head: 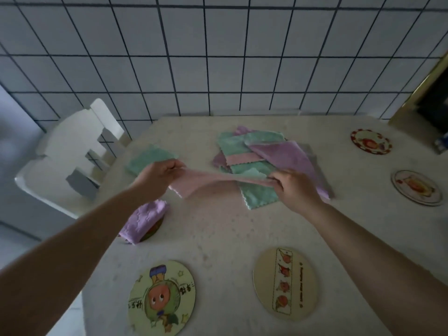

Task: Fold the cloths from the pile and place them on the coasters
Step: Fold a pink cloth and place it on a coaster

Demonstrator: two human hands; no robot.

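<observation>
A pink cloth (206, 181) is stretched in the air between my hands, just in front of the pile. My left hand (160, 174) pinches its left end and my right hand (294, 187) grips its right end. The pile of green, pink and purple cloths (261, 151) lies at the table's middle back. A folded purple cloth (143, 220) sits on a coaster at the left, partly under my left forearm. A folded green cloth (148, 160) lies at the far left; any coaster beneath it is hidden.
Bare round coasters lie near the front: a cartoon one (161, 298) and a striped one (284, 283). Two more sit at the right (417, 187) and back right (371, 141). A white chair (70, 156) stands left of the table, against a tiled wall.
</observation>
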